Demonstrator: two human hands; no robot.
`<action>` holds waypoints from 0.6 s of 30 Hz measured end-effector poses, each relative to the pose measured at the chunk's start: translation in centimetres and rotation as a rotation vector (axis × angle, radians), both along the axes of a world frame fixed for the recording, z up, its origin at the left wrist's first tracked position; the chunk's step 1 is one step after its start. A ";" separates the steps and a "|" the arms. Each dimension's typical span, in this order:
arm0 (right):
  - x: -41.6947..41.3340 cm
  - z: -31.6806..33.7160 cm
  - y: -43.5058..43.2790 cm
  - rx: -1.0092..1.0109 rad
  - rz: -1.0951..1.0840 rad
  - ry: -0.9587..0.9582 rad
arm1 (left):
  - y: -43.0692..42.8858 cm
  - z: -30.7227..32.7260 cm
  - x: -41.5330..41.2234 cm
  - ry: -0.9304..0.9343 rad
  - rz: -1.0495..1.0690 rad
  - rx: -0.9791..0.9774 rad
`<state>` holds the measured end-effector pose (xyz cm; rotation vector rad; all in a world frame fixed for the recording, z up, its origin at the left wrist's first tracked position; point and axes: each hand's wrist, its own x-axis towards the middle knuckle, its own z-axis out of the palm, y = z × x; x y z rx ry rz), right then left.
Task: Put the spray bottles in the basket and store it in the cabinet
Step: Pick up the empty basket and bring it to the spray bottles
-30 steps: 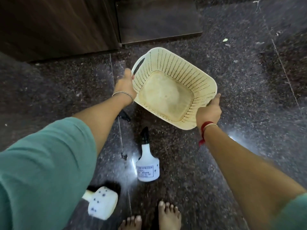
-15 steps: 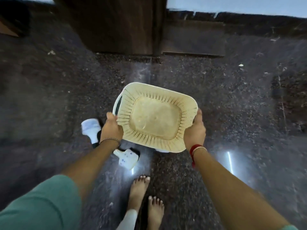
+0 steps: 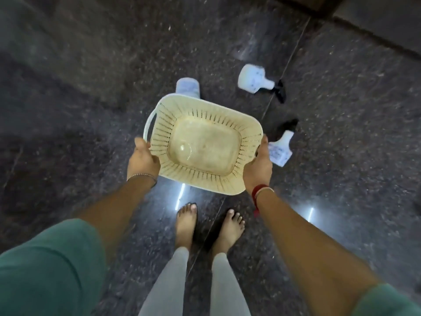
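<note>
Cream basket (image 3: 205, 151), empty, held at frame centre above dark floor (image 3: 91, 87). Left hand (image 3: 142, 159) clamps left rim, right hand (image 3: 258, 166) clamps right rim; both grips closed on basket. Three bottles on floor: one (image 3: 188, 87) behind basket's top edge, one (image 3: 254, 82) upper right, lying down, one (image 3: 280, 149) just beside right hand. Set basket down level near bottles, free one hand, load nearest first.

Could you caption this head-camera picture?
Both hands hold an empty basket above three spray bottles on the floor.
</note>
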<state>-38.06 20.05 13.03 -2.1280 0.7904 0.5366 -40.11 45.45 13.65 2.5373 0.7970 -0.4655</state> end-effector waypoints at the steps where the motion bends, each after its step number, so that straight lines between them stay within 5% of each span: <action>1: -0.4 -0.5 1.7 0.000 0.009 0.004 | 1.6 -0.3 -0.7 -0.002 0.011 0.011; 9: -3.6 -4.3 10.7 0.099 0.172 0.042 | 10.3 -3.2 -8.2 0.035 0.115 0.065; 18: -6.2 -9.8 9.5 0.094 0.267 0.097 | 9.8 -9.2 -11.5 0.119 0.126 0.043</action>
